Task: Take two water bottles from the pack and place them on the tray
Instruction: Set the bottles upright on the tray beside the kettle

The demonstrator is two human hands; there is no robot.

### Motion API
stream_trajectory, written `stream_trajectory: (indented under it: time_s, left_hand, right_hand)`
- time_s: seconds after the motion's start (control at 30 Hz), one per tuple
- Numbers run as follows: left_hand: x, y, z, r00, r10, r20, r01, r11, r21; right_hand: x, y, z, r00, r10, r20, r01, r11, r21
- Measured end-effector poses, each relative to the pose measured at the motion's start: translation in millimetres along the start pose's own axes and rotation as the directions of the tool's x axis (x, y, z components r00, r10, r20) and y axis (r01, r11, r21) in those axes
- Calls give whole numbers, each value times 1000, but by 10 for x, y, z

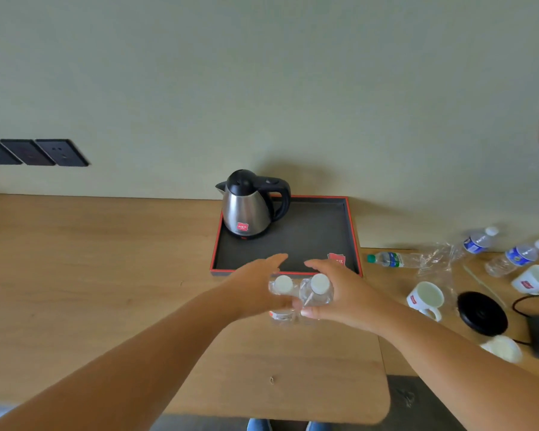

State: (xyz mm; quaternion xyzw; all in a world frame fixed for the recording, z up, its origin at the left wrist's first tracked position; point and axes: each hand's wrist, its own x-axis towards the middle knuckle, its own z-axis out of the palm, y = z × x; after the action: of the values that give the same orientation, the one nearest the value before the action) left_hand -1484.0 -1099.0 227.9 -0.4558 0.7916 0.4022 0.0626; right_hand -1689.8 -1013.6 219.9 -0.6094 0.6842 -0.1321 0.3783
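Two clear water bottles with white caps stand side by side between my hands, just in front of the tray's near edge: the left bottle [283,286] and the right bottle [318,289]. My left hand [255,287] wraps the left bottle and my right hand [343,293] wraps the right one, thumbs meeting at the front. The dark tray [311,237] with a red rim lies beyond them against the wall. Torn clear pack wrap [436,259] lies to the right on the table.
A steel kettle [249,206] stands on the tray's far left corner. To the right lie a green-capped bottle [389,259], two blue-labelled bottles [479,241] [517,256], white mugs [427,298] [535,279], a black kettle base [481,312] and a cord. Wall sockets [35,152] sit at left.
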Motion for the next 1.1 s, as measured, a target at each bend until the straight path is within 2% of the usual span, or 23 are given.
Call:
stream_trajectory:
  time_s: [0.07, 0.13, 0.23, 0.4, 0.57, 0.8, 1.1]
  left_hand:
    - [-86, 144, -94, 997, 55, -45, -42, 965, 257]
    - [-135, 257, -129, 992, 112, -52, -69, 850, 522]
    - [-186, 378, -136, 990, 137, -34, -78, 732, 677]
    - [-130, 352, -60, 995, 100, -16, -71, 798, 598]
    - [-113, 270, -16, 990, 137, -18, -106, 837, 538]
    - [-53, 308, -125, 983, 183, 17, -163, 827, 538]
    - [392, 970, -765, 968, 229, -104, -145, 845, 515]
  right_hand:
    - [-34, -163, -85, 998, -54, -46, 46, 987, -153]
    - [-23, -285, -150, 995, -66, -72, 41, 951, -305]
    - [-31, -396, -229, 997, -8, -83, -26, 914, -405]
    - [-28, -488, -167, 994, 31, -107, -77, 885, -459]
    - [-24, -542, -107, 992, 31, -121, -89, 853, -515]
    - [38, -512, -185, 992, 35, -119, -94, 838, -537]
    - [438, -456, -1186, 983, -97, -155, 7, 867, -499]
